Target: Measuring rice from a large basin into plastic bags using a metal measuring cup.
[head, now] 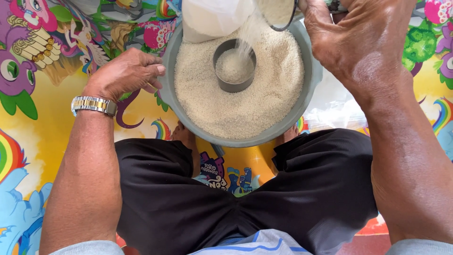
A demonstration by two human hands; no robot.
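A grey round basin [302, 106] full of pale rice grains [245, 106] sits in front of my knees. A small metal tin [234, 71] stands upright in the rice, filled with grains. My right hand [358, 38] holds a tilted metal cup [278, 14] near the top edge, and grains stream from it down into the tin. My left hand [125, 73] grips the basin's left rim, with a metal watch [94, 105] on the wrist. A white sack [212, 19] rests at the basin's far side.
A colourful cartoon-printed mat [42, 118] covers the floor all around. My legs in black shorts [245, 198] fill the lower middle. A clear plastic bag [332, 104] lies right of the basin.
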